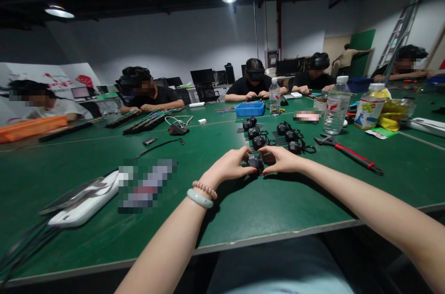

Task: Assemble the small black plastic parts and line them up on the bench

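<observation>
My left hand (pixel 232 164) and my right hand (pixel 281 159) meet over a small black blocky part (pixel 256 162) lying on the green table (pixel 243 210). Both hands pinch it from either side with curled fingers. A pale bangle and a bead bracelet sit on my left wrist. Just beyond the part lie several more black parts (pixel 257 142) with cables, in two short rows.
Red-handled pliers (pixel 349 154) lie to the right, with water bottles (pixel 335 105) and a yellow bag behind. A blue tray (pixel 249 109) stands farther back. A white tray (pixel 85 201) lies at the left. Several other people work round the table's far side.
</observation>
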`<state>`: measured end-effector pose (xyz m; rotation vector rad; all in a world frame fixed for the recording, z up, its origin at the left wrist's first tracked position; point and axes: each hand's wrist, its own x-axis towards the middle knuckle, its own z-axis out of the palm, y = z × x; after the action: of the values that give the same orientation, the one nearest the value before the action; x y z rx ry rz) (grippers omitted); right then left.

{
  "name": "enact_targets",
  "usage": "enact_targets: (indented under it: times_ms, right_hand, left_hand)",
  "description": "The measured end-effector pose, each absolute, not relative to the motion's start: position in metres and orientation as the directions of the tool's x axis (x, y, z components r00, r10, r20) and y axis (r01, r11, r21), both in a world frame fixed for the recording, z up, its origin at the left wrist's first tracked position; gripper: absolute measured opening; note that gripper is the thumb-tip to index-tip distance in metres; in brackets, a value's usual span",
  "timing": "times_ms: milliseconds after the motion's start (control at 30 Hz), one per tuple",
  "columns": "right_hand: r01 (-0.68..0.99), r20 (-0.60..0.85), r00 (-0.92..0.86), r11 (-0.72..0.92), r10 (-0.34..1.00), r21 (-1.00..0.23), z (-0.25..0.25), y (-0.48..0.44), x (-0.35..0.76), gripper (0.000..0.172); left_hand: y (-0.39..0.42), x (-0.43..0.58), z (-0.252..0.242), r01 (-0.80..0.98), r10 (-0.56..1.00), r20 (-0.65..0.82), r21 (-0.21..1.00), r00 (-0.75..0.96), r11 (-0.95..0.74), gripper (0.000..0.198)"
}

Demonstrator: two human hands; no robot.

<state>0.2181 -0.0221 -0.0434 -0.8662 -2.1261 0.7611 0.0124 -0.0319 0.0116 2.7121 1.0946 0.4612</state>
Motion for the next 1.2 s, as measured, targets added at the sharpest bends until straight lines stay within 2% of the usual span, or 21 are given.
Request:
enact_targets:
  times_ms: [400,1200]
  right_hand:
    - [0.387,0.395,-0.523,0.623,0.755,-0.680,-0.0433,-0.0221,0.2165,0.067]
    - [0.416,0.378,-0.530,0.621,0.759,-0.664,-0.0379,-0.0250,0.2167,0.066]
  left_hand:
    - [-0.0353,0.0142,0.0121,0.647,0.716,0.165,0.327,0.678,-0.688,0.040]
    - [-0.0350,0.0201,0.0092,0.609,0.700,0.172,0.380,0.693,-0.696,0.037]
